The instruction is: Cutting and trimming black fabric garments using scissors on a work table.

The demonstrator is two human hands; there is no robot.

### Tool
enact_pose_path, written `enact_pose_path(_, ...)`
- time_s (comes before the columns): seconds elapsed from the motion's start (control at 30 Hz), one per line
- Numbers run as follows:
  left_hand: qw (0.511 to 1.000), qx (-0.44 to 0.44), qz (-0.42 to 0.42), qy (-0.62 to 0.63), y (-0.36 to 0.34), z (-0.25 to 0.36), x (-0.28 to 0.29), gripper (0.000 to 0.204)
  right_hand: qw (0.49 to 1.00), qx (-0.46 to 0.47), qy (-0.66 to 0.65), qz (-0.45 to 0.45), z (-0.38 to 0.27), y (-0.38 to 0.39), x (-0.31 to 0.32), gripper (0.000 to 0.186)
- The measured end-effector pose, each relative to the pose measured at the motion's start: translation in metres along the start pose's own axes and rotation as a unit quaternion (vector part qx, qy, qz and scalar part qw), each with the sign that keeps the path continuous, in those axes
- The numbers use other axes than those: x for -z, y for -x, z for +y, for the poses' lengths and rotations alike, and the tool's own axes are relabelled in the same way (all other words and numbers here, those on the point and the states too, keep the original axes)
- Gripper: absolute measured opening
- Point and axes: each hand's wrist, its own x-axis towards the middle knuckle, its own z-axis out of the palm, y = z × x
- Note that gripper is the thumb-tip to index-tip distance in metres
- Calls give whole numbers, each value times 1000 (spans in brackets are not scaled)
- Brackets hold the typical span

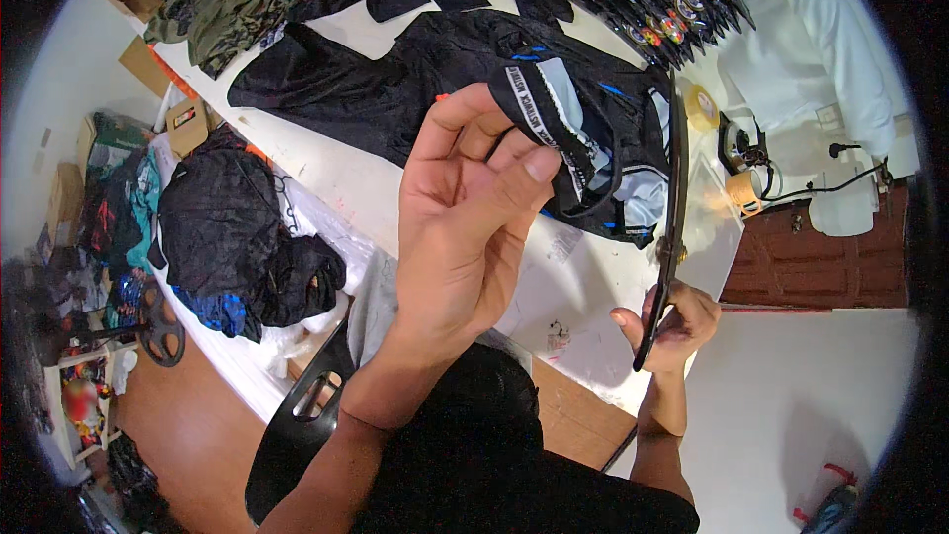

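My left hand point(460, 208) is raised over the table, its fingers curled and thumb pressed in at the edge of a black garment point(633, 129). The garment's band, with a white printed tape, stands up beside these fingers, and pale grey lining shows inside. Blue and white trim runs along its far and right parts. Lower right, my right hand point(682, 326) is closed around the near end of a long, thin black strip point(676, 168). That strip stretches away past the garment's right side; its exact kind cannot be made out.
More dark clothes point(326, 89) lie across the white table point(534, 297). Black pieces with colourful round emblems point(682, 15) are stacked far right, near a tape roll point(702, 109) and an orange cup point(743, 191). Left, a black clothes pile point(222, 218) sits beside a black chair point(297, 435).
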Motion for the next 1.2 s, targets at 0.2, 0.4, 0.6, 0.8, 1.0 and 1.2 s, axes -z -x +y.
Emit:
enact_pose_path(0.2,998,-13,29,-46,9,-8,8,40,981,-123,-152,-12,-16,-13,-6,42)
enact_pose_path(0.4,985,-28,70,-158,22,20,67,43,915,-314,-250,45,-6,-8,-38,32)
enact_pose_path(0.6,909,77,200,-357,43,44,137,46,898,-359,-255,-27,12,16,-54,27)
enact_pose_path(0.8,949,85,154,-261,58,14,137,44,783,-414,-461,-59,-14,17,-107,23)
enact_pose_path(1.0,945,57,14,-322,52,1,109,41,762,-338,-551,-44,-25,19,-142,19)
enact_pose_path(1.2,849,1,16,-528,41,9,110,31,758,-378,-531,-1,0,14,-123,20)
